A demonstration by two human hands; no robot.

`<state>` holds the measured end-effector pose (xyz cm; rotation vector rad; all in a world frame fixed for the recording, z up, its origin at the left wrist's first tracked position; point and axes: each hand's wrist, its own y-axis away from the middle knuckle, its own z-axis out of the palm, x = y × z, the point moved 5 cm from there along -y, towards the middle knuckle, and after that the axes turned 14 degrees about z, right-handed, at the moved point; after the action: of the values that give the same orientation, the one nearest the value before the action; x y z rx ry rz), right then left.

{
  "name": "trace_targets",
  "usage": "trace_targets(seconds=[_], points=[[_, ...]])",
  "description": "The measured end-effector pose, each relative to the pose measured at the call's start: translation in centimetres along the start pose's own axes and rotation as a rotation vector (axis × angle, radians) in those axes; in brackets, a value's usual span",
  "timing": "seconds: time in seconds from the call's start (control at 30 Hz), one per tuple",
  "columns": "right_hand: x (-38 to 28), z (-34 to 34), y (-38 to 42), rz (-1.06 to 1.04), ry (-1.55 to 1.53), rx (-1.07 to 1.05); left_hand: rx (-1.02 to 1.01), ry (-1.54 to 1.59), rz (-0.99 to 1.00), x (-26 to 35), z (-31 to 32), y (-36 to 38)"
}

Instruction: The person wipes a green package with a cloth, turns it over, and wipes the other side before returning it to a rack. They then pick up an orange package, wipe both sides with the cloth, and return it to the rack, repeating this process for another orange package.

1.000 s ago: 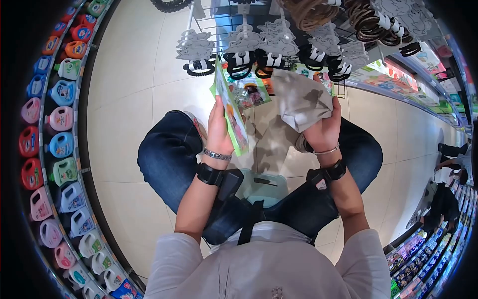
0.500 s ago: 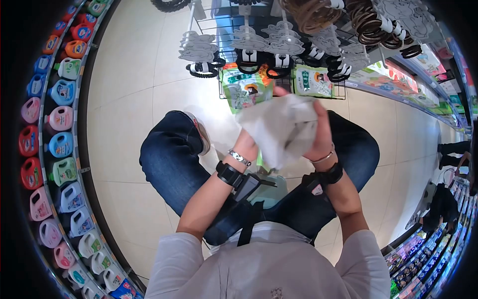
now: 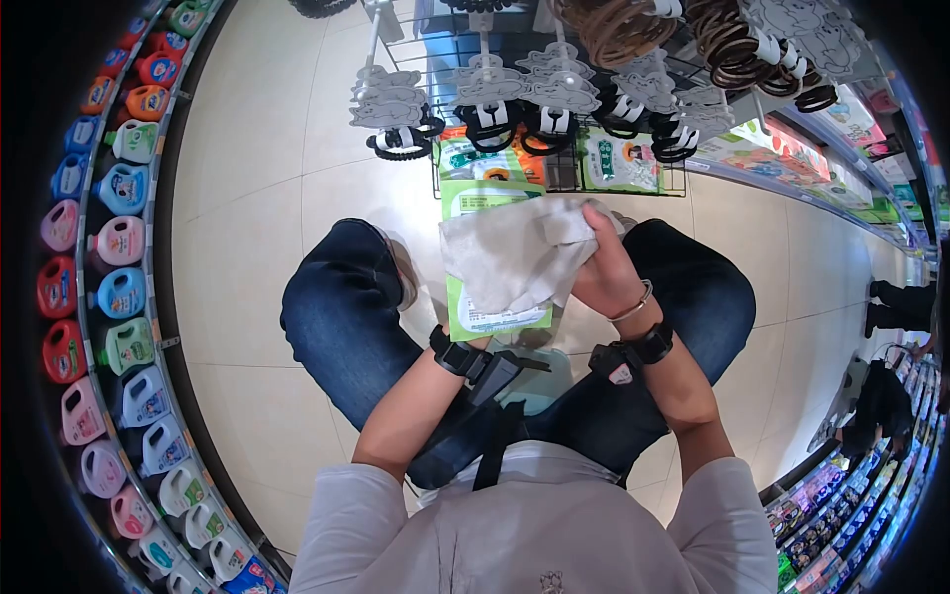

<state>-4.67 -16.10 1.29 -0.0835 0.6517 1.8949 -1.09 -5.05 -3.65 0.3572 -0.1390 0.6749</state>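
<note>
My right hand point(image 3: 608, 267) is closed on a crumpled whitish cloth point(image 3: 515, 259), its thumb on top near the cloth's upper right corner. Beneath the cloth lies a green and white packet point(image 3: 500, 322) with printed text, face up between my knees. My left hand is hidden under the packet; only the wrist with its black strap shows below the packet's lower left edge. Just beyond the packet, a wire basket holds an orange and green packet point(image 3: 485, 158) and another green and white packet point(image 3: 621, 161).
Black hair ties point(image 3: 492, 124) and brown ones point(image 3: 727, 45) hang on hooks above the basket. Detergent bottles point(image 3: 123, 241) line a shelf at left. Stocked shelves point(image 3: 861, 515) run along the right, where a person in dark clothes point(image 3: 881, 406) is bent over.
The cloth has moved left and now lies spread over the green and white packet, which has come into view. My left hand has gone out of sight beneath the packet.
</note>
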Motion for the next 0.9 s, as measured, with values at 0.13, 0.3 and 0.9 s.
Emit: trace_targets(seconds=[0.13, 0.3, 0.9], points=[[-0.8, -0.3, 0.4, -0.072, 0.078, 0.061, 0.001, 0.007, 0.04, 0.1, 0.1, -1.0], [-2.0, -2.2, 0.9, -0.251, 0.4, 0.296, -0.083, 0.184, 0.019, -0.2, 0.5, -1.7], [-3.7, -4.5, 1.9, -0.247, 0.299, 0.554, 0.016, 0.101, 0.043, 0.6, 1.8, -1.0]])
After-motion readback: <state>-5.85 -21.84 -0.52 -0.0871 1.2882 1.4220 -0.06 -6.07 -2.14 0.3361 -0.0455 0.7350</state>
